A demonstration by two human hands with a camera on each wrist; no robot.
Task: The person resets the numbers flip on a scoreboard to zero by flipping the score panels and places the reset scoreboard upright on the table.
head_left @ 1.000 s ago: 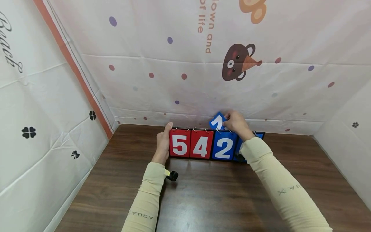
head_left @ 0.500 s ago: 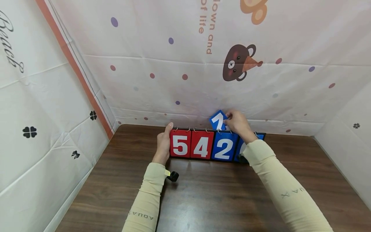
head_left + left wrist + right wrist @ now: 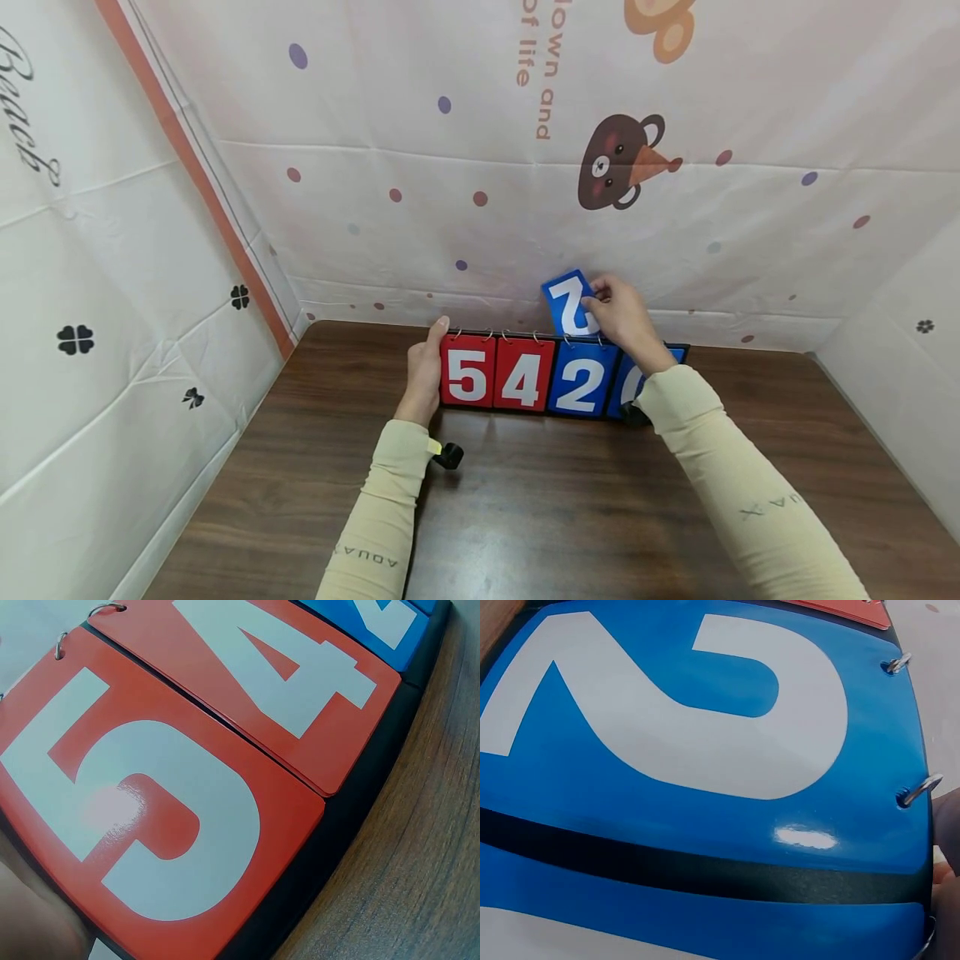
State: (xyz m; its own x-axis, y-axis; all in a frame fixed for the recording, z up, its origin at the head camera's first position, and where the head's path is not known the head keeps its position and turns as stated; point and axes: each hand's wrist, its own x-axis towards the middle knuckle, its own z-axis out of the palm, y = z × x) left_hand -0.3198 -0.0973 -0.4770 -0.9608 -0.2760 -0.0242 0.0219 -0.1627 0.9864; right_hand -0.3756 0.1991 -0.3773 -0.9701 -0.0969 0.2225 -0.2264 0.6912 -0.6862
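Observation:
A tabletop flip scoreboard (image 3: 552, 379) stands at the table's back, its red cards reading 5 and 4. My left hand (image 3: 424, 371) grips its left end, thumb up along the edge. Past the top rings, my right hand (image 3: 628, 315) pinches a raised blue number card (image 3: 558, 292), tilted, showing an upside-down 2. Below it hangs the front blue card (image 3: 576, 379), also a 2. The last blue card is partly hidden by my right wrist. In the left wrist view the red 5 card (image 3: 232, 772) fills the middle. Metal rings (image 3: 921, 789) run along the edge in the right wrist view.
The brown wooden table (image 3: 495, 517) extends in front of the scoreboard. A printed white cloth wall (image 3: 360, 242) rises close behind it. More white cloth flanks the table on both sides. Small black wrist cameras (image 3: 448, 456) sit at my cuffs.
The raised blue card showed an upside-down 1 before; now a 2 shows and it stands higher. My right hand moved slightly up and right. My left hand stayed on the scoreboard's end.

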